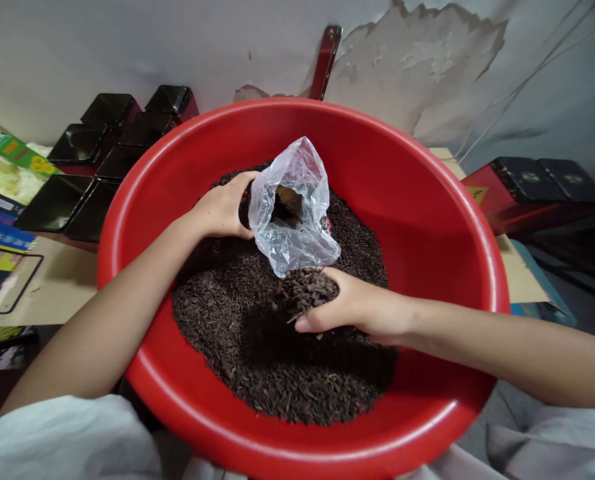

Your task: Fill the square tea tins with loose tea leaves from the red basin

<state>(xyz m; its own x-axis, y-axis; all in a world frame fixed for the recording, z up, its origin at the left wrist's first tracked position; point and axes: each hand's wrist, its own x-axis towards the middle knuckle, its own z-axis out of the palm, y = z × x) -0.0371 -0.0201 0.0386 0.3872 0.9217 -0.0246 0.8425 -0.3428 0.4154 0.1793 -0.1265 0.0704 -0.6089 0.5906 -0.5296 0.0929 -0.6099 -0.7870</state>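
Observation:
A big red plastic basin [427, 200] fills the middle of the view, with a heap of dark loose tea leaves [227, 320] in it. My left hand [222, 210] is closed on the rim of a clear plastic bag [297, 213], holding its mouth open above the heap. My right hand [347, 303] is cupped and closed around a handful of tea leaves [307, 290], just below the bag's mouth. Some dark leaves lie inside the bag.
Several black square tins [102, 153] stand at the back left by the wall. Printed paper packaging [2, 200] lies on the table at far left. Red boxes with black tins [527, 187] sit at the right. A red handle [326, 60] leans on the peeling wall.

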